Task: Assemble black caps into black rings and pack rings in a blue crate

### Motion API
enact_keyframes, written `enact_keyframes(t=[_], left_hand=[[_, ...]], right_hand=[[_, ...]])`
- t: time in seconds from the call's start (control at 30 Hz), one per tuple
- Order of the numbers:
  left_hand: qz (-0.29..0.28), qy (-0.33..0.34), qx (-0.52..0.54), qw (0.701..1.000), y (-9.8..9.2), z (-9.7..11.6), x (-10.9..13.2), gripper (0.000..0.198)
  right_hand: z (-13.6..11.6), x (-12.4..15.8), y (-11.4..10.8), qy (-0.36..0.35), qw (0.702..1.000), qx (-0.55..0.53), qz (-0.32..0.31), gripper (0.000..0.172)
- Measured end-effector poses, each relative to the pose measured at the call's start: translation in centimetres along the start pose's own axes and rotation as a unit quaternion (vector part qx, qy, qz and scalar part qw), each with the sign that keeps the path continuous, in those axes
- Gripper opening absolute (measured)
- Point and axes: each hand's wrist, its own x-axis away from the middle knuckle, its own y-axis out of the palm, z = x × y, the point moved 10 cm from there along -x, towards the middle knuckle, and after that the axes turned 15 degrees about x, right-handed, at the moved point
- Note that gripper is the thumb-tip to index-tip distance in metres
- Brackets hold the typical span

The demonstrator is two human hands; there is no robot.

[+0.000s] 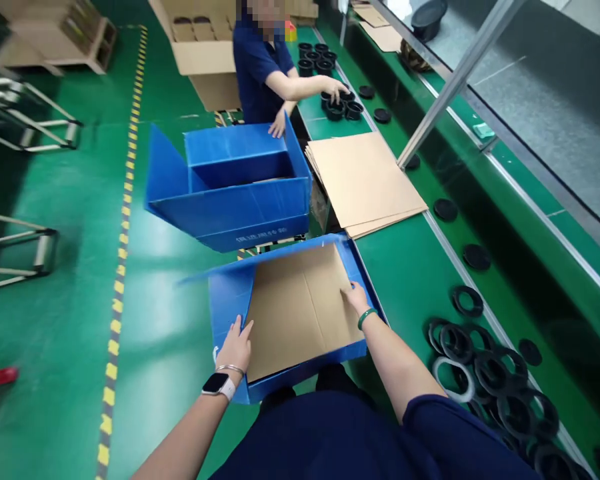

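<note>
In front of my body sits a blue corrugated plastic box (pixel 310 365) with a brown cardboard sheet (pixel 295 313) lying across its inside. My left hand (pixel 235 347) rests at the sheet's left edge, on the blue flap (pixel 230 287), with its fingers spread. At the right side my right hand (pixel 356 300) has its fingers closed on the sheet's edge, beside the box wall; the fingertips are partly hidden. A crease runs down the middle of the sheet.
Beyond stands another open blue box (pixel 235 207), touched by a co-worker (pixel 260 80) who reaches for black round parts (pixel 336 107). Stacked cardboard sheets (pixel 370 180) and black rings (pixel 495 373) lie on the green bench to my right. A metal post (pixel 460 83) rises there.
</note>
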Motion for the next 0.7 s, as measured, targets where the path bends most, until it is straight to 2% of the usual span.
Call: enact_keyframes(t=[0.17,0.27,0.37,0.47,0.7], left_hand=[[0.063,-0.08,0.022,0.995,-8.1,-7.2,3.3,0.06],[0.075,-0.1,0.05,0.991,-10.7,-10.3,4.4,0.058],[0.102,-0.112,0.08,0.985,-11.8,-11.6,4.6,0.053],[0.13,-0.118,0.108,0.978,-12.1,-11.8,4.5,0.054],[0.145,-0.124,0.154,0.969,-13.2,-11.9,5.3,0.054]], right_hand=[[-4.4,2.3,-1.0,-0.09,0.975,-0.161,-0.123,0.053],[-5.8,4.6,-2.3,-0.118,0.958,-0.211,-0.156,0.062],[-5.6,6.5,-3.4,-0.119,0.952,-0.236,-0.154,0.063],[-4.9,7.7,-3.9,-0.121,0.949,-0.247,-0.156,0.06],[-4.5,8.2,-4.5,-0.146,0.941,-0.252,-0.171,0.058]])
